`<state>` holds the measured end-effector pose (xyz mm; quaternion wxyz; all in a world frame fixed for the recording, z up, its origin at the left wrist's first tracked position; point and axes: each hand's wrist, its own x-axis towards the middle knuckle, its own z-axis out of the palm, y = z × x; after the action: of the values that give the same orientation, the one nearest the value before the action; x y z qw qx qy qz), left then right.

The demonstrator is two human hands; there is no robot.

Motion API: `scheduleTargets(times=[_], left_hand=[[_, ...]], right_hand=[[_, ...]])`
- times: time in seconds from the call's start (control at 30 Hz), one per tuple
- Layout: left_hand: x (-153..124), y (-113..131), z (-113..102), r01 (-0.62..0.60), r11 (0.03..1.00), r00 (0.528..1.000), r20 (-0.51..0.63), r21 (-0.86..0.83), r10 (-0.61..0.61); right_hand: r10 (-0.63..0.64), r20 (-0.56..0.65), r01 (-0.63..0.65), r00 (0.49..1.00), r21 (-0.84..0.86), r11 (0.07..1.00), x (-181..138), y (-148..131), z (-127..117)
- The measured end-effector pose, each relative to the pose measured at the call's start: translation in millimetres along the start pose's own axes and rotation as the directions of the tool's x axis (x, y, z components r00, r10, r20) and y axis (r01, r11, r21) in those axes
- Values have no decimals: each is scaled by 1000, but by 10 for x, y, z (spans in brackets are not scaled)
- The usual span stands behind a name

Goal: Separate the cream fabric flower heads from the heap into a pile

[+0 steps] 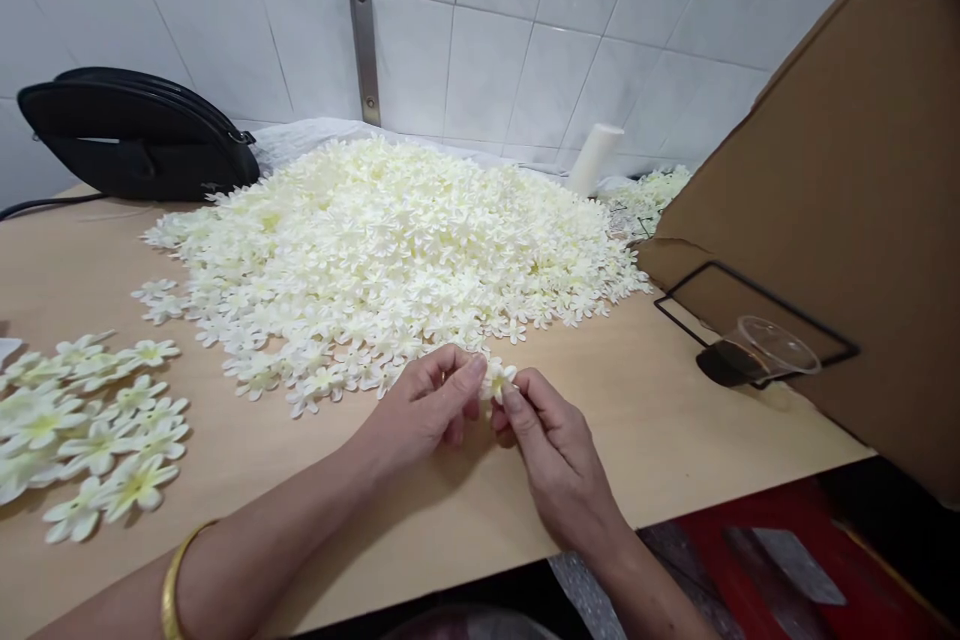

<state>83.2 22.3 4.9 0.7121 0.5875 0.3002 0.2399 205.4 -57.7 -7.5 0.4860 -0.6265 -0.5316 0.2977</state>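
Observation:
A small cream fabric flower (pixel 498 380) is pinched between both hands just above the wooden table (pixel 660 420). My left hand (pixel 431 405) grips it from the left with thumb and fingers closed. My right hand (pixel 551 450) grips it from the right with its fingertips. Directly behind the hands lies a large heap of the same cream flowers (pixel 397 240). A gold bangle (pixel 176 580) circles my left wrist.
A smaller group of larger cream flowers (pixel 90 430) lies at the left. A black bag (pixel 135 135) stands at the back left by the tiled wall. A cardboard box (pixel 847 210) fills the right, with a plastic cup of dark liquid (pixel 757 350) in a wire holder.

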Motion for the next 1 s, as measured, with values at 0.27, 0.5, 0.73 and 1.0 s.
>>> scheduleTargets(times=[0.27, 0.5, 0.73, 1.0], left_hand=[[-17, -32, -17, 171, 892, 979, 171, -419, -107], [-26, 8, -10, 396, 800, 917, 230, -450, -325], [-31, -12, 19, 90, 994, 996, -7, -59, -90], [-15, -15, 0, -73, 997, 986, 150, 5, 72]], right_hand=[[76, 158, -137, 984, 421, 897, 6, -51, 52], [-230, -25, 230, 973, -18, 973, -41, -111, 7], [-20, 7, 19, 1000, 139, 990, -15, -105, -46], [75, 135, -117, 988, 332, 936, 31, -7, 14]])
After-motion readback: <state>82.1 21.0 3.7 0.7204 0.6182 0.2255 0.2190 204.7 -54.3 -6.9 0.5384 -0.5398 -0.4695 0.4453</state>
